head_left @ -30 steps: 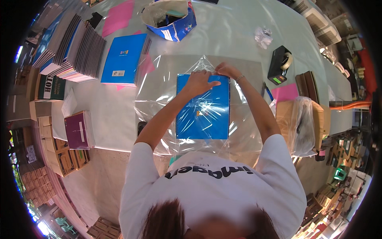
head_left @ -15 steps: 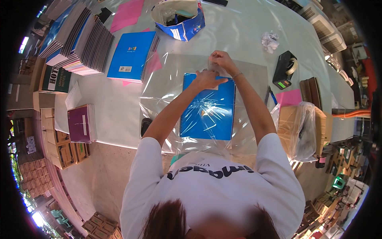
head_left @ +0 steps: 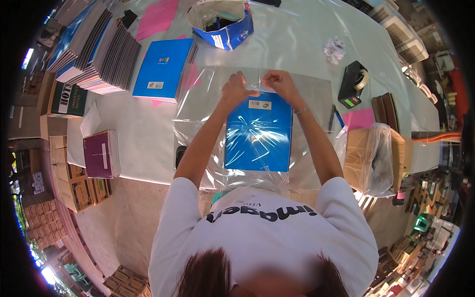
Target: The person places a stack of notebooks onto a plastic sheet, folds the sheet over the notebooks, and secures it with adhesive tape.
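Observation:
A blue spiral notebook (head_left: 267, 128) lies in front of me with a white barcode label near its top edge. Clear plastic film (head_left: 309, 91) spreads beneath and over it, wrinkled and shiny at the lower left. My left hand (head_left: 236, 90) rests at the notebook's upper left corner, thumb stretched toward the right and fingers apart. Just above the top edge, my right hand (head_left: 281, 85) has its fingers curled in a pinch on the film by the notebook; the fingertips are partly hidden.
Left: another blue notebook (head_left: 163, 69), tall notebook stacks (head_left: 106, 59), purple notebooks (head_left: 101, 153). A blue bag (head_left: 222, 34) stands at the back. Right: a tape dispenser (head_left: 352, 84), crumpled paper (head_left: 334, 50), a pen (head_left: 338, 116), a cardboard box (head_left: 363, 153) with plastic.
My left hand has slid left off the label, uncovering it, and its fingers now point away from me. My right hand has come slightly nearer, down toward the notebook's top edge.

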